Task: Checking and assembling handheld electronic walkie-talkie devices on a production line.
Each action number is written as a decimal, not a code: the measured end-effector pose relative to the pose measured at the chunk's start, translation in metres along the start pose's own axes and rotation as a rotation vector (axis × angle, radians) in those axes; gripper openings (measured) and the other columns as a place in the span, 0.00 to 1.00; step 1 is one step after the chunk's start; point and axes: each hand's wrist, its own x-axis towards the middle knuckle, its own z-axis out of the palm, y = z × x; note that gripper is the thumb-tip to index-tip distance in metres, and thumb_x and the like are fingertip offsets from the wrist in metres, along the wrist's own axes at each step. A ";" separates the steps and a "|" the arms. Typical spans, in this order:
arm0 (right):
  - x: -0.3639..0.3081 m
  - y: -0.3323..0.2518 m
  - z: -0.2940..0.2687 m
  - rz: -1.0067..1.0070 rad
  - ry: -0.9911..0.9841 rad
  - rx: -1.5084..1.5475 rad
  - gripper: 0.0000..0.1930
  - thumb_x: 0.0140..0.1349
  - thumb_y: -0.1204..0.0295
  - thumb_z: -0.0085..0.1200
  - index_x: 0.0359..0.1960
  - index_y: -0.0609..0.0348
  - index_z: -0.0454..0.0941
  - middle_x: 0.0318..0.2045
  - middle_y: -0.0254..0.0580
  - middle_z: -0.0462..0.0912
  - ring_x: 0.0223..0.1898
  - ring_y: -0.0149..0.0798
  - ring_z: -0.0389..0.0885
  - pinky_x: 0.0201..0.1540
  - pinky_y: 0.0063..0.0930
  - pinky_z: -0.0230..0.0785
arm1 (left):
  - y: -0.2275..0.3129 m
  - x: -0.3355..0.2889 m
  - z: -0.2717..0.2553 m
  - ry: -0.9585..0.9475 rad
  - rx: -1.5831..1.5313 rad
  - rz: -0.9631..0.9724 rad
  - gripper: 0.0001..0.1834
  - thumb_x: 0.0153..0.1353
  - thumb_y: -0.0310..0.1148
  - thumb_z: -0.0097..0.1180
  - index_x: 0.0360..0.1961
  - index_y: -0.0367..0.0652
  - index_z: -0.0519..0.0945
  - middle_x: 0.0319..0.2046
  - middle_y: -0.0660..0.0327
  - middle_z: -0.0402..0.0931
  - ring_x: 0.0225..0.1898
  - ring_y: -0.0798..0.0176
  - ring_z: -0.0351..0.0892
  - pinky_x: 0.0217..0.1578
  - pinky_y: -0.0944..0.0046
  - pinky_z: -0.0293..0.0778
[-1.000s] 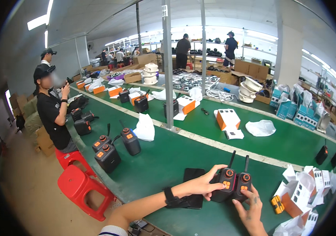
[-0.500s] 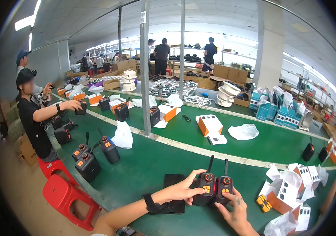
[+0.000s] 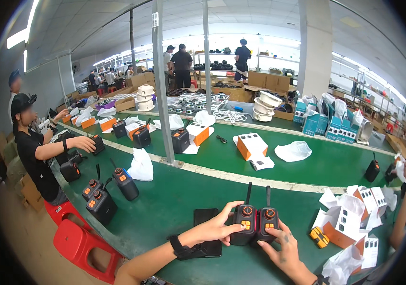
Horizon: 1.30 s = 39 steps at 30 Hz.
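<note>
Two black boxy devices with straps stand side by side on the green table, each with orange buttons and a round orange-ringed knob on top. My left hand (image 3: pixel 218 229) grips the left device (image 3: pixel 246 213), its thumb on the orange buttons and its fingers along the left side. Around the right device (image 3: pixel 269 214) curls my right hand (image 3: pixel 284 249), one finger on the buttons and the thumb low on the near side. The devices almost touch, with a thin red strip visible between them. Beneath my left wrist lies a flat black slab (image 3: pixel 205 216), partly covered.
Several similar devices (image 3: pixel 101 207) stand at the left, beside a white bag (image 3: pixel 140 165). Opened white-and-orange boxes (image 3: pixel 343 224) and a small yellow-orange item (image 3: pixel 319 237) lie at the right. A metal post (image 3: pixel 163 95) rises ahead. Co-workers stand left and right; red stools (image 3: pixel 77 240) are at lower left.
The view has shifted slightly, moving the scene left. Both my hands keep their hold, thumb and finger on the buttons. At the right edge, a co-worker's raised hand has come into view.
</note>
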 end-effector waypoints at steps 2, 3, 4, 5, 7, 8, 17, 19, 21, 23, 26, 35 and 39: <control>-0.002 0.007 0.001 -0.029 0.002 -0.028 0.23 0.47 0.74 0.69 0.46 0.60 0.74 0.53 0.69 0.71 0.51 0.54 0.78 0.39 0.37 0.82 | 0.001 0.000 0.000 0.000 -0.006 -0.002 0.41 0.65 0.35 0.54 0.69 0.54 0.41 0.60 0.43 0.55 0.25 0.70 0.76 0.26 0.70 0.79; -0.002 0.010 0.002 -0.043 0.002 -0.042 0.24 0.47 0.74 0.69 0.46 0.60 0.74 0.53 0.69 0.71 0.51 0.54 0.78 0.39 0.37 0.82 | 0.002 0.000 0.000 -0.002 -0.012 -0.007 0.41 0.65 0.35 0.54 0.69 0.54 0.41 0.60 0.43 0.55 0.25 0.70 0.76 0.26 0.70 0.79; -0.002 0.008 0.002 -0.040 0.004 -0.024 0.24 0.47 0.74 0.69 0.46 0.60 0.74 0.53 0.69 0.71 0.52 0.54 0.77 0.39 0.37 0.82 | 0.002 0.000 0.000 -0.001 -0.015 -0.010 0.41 0.65 0.35 0.54 0.69 0.54 0.41 0.60 0.43 0.55 0.25 0.70 0.76 0.26 0.70 0.79; 0.000 0.005 0.002 -0.038 0.006 -0.006 0.24 0.47 0.74 0.69 0.46 0.60 0.74 0.53 0.69 0.71 0.52 0.55 0.77 0.40 0.37 0.82 | 0.002 0.000 0.000 0.001 -0.009 -0.012 0.41 0.65 0.35 0.54 0.69 0.54 0.40 0.60 0.43 0.55 0.25 0.70 0.76 0.26 0.70 0.79; 0.000 0.004 0.002 -0.035 0.008 0.008 0.24 0.47 0.74 0.69 0.46 0.60 0.74 0.53 0.69 0.71 0.53 0.55 0.77 0.40 0.37 0.82 | -0.001 0.001 -0.001 0.002 0.001 -0.017 0.41 0.65 0.35 0.54 0.69 0.54 0.40 0.60 0.43 0.54 0.25 0.71 0.76 0.27 0.70 0.79; -0.001 0.005 0.002 -0.035 0.008 0.004 0.24 0.47 0.74 0.69 0.47 0.60 0.74 0.53 0.69 0.71 0.52 0.55 0.77 0.40 0.36 0.82 | 0.000 0.001 -0.001 -0.001 0.000 -0.016 0.41 0.65 0.35 0.54 0.69 0.54 0.40 0.60 0.43 0.54 0.25 0.71 0.76 0.27 0.70 0.79; 0.001 0.003 0.001 -0.017 0.004 0.005 0.24 0.47 0.73 0.69 0.47 0.58 0.74 0.54 0.68 0.70 0.50 0.53 0.79 0.39 0.36 0.82 | 0.006 -0.002 0.000 -0.036 -0.024 -0.026 0.41 0.66 0.35 0.52 0.70 0.55 0.38 0.61 0.44 0.53 0.25 0.71 0.75 0.27 0.70 0.80; 0.001 0.002 0.001 -0.005 0.002 0.006 0.24 0.47 0.73 0.69 0.47 0.58 0.74 0.54 0.68 0.70 0.49 0.53 0.80 0.39 0.36 0.82 | 0.007 -0.002 0.001 -0.046 -0.041 -0.050 0.41 0.66 0.35 0.51 0.70 0.56 0.37 0.61 0.44 0.52 0.26 0.71 0.75 0.27 0.69 0.80; 0.000 0.003 0.001 0.003 0.005 0.009 0.23 0.47 0.73 0.69 0.46 0.58 0.74 0.55 0.68 0.70 0.48 0.53 0.80 0.39 0.36 0.82 | 0.010 -0.003 0.002 -0.040 -0.047 -0.077 0.41 0.65 0.35 0.51 0.70 0.57 0.37 0.61 0.44 0.51 0.26 0.70 0.74 0.28 0.68 0.80; 0.001 0.002 0.000 0.006 -0.007 0.011 0.23 0.47 0.73 0.69 0.46 0.58 0.74 0.55 0.68 0.70 0.48 0.53 0.81 0.39 0.35 0.82 | 0.010 -0.003 0.003 -0.037 -0.045 -0.093 0.42 0.65 0.36 0.51 0.70 0.58 0.37 0.61 0.44 0.50 0.25 0.70 0.73 0.28 0.67 0.81; 0.001 0.001 -0.001 0.019 -0.005 0.026 0.23 0.47 0.73 0.69 0.45 0.59 0.75 0.55 0.68 0.70 0.48 0.53 0.81 0.39 0.35 0.82 | 0.008 -0.002 0.002 -0.031 -0.034 -0.108 0.42 0.65 0.36 0.51 0.70 0.59 0.36 0.61 0.44 0.49 0.25 0.70 0.73 0.28 0.67 0.81; -0.003 0.007 0.002 0.031 0.020 -0.001 0.21 0.47 0.70 0.69 0.43 0.57 0.77 0.51 0.67 0.73 0.51 0.55 0.78 0.44 0.40 0.78 | 0.009 -0.001 0.003 -0.040 -0.039 -0.088 0.42 0.65 0.35 0.51 0.70 0.58 0.37 0.60 0.45 0.53 0.25 0.71 0.73 0.27 0.68 0.81; -0.002 0.007 0.002 0.047 0.015 0.024 0.20 0.48 0.68 0.69 0.43 0.55 0.77 0.51 0.65 0.73 0.51 0.57 0.77 0.46 0.41 0.76 | 0.004 -0.001 0.003 0.007 -0.033 -0.057 0.42 0.64 0.38 0.53 0.70 0.56 0.38 0.50 0.49 0.62 0.23 0.70 0.74 0.24 0.68 0.80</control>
